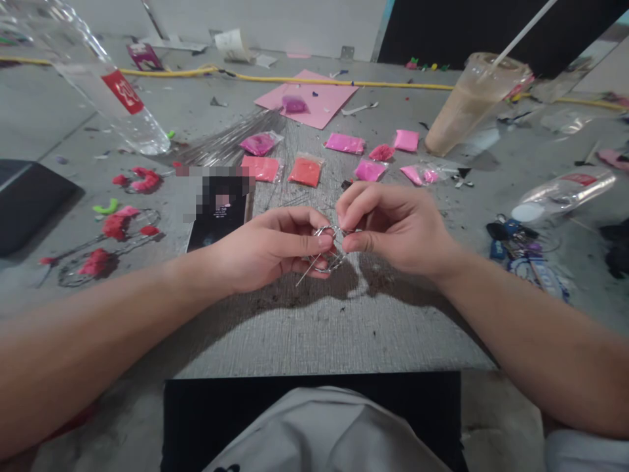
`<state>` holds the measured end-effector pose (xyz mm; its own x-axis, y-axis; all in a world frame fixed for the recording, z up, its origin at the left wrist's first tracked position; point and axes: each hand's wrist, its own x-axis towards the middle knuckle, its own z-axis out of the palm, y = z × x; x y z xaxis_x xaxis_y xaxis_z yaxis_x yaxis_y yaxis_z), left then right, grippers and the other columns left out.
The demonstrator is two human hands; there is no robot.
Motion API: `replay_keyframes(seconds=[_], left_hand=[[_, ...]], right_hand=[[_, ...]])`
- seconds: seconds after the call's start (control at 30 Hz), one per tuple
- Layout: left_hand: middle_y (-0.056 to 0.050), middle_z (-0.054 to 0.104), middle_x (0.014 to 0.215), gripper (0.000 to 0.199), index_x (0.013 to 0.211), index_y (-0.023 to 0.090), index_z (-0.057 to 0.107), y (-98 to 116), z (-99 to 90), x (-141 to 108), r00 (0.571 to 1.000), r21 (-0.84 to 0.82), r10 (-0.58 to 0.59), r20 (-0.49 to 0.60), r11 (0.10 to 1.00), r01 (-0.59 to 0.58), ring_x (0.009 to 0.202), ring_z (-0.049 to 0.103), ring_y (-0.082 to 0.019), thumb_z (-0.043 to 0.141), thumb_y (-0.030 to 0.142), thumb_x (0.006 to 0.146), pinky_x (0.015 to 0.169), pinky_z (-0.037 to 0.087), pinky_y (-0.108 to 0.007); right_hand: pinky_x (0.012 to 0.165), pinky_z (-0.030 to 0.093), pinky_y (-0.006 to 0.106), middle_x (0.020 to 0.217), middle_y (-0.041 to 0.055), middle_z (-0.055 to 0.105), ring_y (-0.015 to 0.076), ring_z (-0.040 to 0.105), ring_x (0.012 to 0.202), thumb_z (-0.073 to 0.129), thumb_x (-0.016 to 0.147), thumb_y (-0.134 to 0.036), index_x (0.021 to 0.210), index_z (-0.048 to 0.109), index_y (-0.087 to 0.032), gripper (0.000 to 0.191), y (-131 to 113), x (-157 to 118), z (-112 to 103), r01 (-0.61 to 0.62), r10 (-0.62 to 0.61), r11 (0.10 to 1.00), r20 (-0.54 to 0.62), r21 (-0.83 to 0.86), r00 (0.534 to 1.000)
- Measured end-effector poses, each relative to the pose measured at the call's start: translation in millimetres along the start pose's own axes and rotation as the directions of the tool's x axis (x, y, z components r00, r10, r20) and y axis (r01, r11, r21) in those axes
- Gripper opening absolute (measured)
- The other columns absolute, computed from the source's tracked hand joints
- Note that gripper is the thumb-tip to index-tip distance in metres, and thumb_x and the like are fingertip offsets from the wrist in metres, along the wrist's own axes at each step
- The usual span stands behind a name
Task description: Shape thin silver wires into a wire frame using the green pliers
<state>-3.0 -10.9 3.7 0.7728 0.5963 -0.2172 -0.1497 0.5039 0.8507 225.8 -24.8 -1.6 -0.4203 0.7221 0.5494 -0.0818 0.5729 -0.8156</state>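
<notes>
Between my hands is a small ring of twisted silver wire (337,263), with a straight loose wire end sticking out at its lower left. My left hand (289,242) pinches the ring's left side between thumb and fingers. On the upper right of the ring, the thumb and index finger of my right hand (388,226) press together on the wire. Both hands hover a little above the grey table (314,334). Past them lie several small packets of pink and red clay, among them an orange-red packet (305,170) and a magenta packet (345,143).
Left of my hands are a phone (219,219), a bundle of straight wires (223,141) and wire pieces with red clay (115,224). A water bottle (118,98) stands at back left, an iced drink cup (466,105) at back right. A yellow cable (304,80) crosses behind.
</notes>
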Motion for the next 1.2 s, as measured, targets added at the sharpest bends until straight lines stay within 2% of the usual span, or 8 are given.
replay_keyframes(seconds=[0.1,0.23,0.4,0.53,0.63,0.8,1.0,1.2], left_hand=[[0.000,0.074,0.077,0.010,0.086,0.017,0.077,0.4,0.6,0.1,1.000,-0.006,-0.016,0.002,1.000,0.016,0.068,0.075,-0.011,0.087,0.019,0.087,0.068,0.065,-0.020],[0.000,0.076,0.079,0.015,0.089,0.016,0.078,1.4,-0.5,-0.6,0.999,-0.029,-0.036,-0.002,0.999,0.036,0.066,0.076,-0.012,0.091,0.019,0.082,0.066,0.066,-0.022],[0.001,0.076,0.077,0.012,0.089,0.017,0.079,4.2,-0.3,-1.8,1.000,0.013,0.027,-0.014,1.000,-0.027,0.069,0.076,-0.012,0.090,0.019,0.084,0.070,0.068,-0.023],[-0.002,0.080,0.084,0.014,0.089,0.016,0.079,5.4,1.3,-1.0,0.993,0.071,0.087,-0.081,0.994,-0.082,0.071,0.075,-0.012,0.092,0.021,0.083,0.074,0.070,-0.027],[-0.003,0.081,0.086,0.013,0.087,0.016,0.080,5.9,0.7,0.5,0.990,0.105,0.102,-0.095,0.990,-0.092,0.071,0.074,-0.012,0.091,0.022,0.084,0.070,0.068,-0.024],[-0.001,0.078,0.084,0.003,0.088,0.018,0.084,5.7,-2.0,1.5,0.995,0.158,0.064,-0.072,0.986,-0.052,0.069,0.073,-0.010,0.087,0.018,0.086,0.066,0.066,-0.020],[0.001,0.074,0.077,0.004,0.083,0.019,0.084,4.8,-2.4,2.3,0.998,0.156,0.014,-0.053,0.988,-0.005,0.067,0.071,-0.010,0.087,0.016,0.085,0.066,0.066,-0.021],[-0.001,0.075,0.073,0.006,0.082,0.017,0.083,1.5,-6.2,7.0,0.999,0.176,-0.028,-0.034,0.984,0.033,0.065,0.071,-0.010,0.085,0.013,0.086,0.064,0.063,-0.019]], right_hand=[[0.071,0.058,0.027,0.090,-0.0004,0.071,0.0118,0.066,0.080,0.094,0.081,-0.022,0.085,0.076,-0.022,0.019,0.3,-1.1,3.8,-0.023,0.023,0.998,-0.011,0.062,1.000],[0.066,0.060,0.028,0.085,0.0000,0.071,0.0137,0.067,0.077,0.098,0.077,-0.031,0.081,0.075,-0.022,0.025,-4.7,-2.0,9.6,-0.064,0.068,0.995,-0.064,0.070,0.996],[0.067,0.063,0.028,0.084,-0.0002,0.074,0.0143,0.069,0.077,0.096,0.079,-0.027,0.088,0.079,-0.024,0.019,-11.3,-0.1,9.2,-0.092,0.097,0.995,-0.114,0.047,0.989],[0.069,0.064,0.026,0.089,0.0006,0.078,0.0128,0.073,0.077,0.087,0.088,-0.021,0.095,0.083,-0.023,0.008,-9.9,1.0,0.6,-0.143,0.145,0.989,-0.048,0.028,0.988],[0.071,0.066,0.027,0.097,0.0017,0.080,0.0126,0.075,0.079,0.077,0.095,-0.016,0.102,0.083,-0.023,0.012,-9.6,0.9,-7.2,-0.130,0.130,0.991,-0.004,-0.030,0.992],[0.072,0.062,0.028,0.097,0.0025,0.081,0.0162,0.076,0.087,0.076,0.090,-0.012,0.100,0.083,-0.026,0.018,-11.4,1.9,-13.7,0.012,0.008,0.965,0.074,-0.262,0.997],[0.069,0.061,0.031,0.098,0.0024,0.083,0.0179,0.076,0.084,0.075,0.089,-0.016,0.096,0.083,-0.029,0.016,-13.6,2.6,-13.6,0.015,0.021,0.950,0.111,-0.311,0.994],[0.067,0.060,0.031,0.093,0.0011,0.083,0.0177,0.075,0.080,0.075,0.088,-0.012,0.091,0.084,-0.030,0.020,-11.2,2.4,-13.5,0.040,0.016,0.932,0.151,-0.359,0.988]])
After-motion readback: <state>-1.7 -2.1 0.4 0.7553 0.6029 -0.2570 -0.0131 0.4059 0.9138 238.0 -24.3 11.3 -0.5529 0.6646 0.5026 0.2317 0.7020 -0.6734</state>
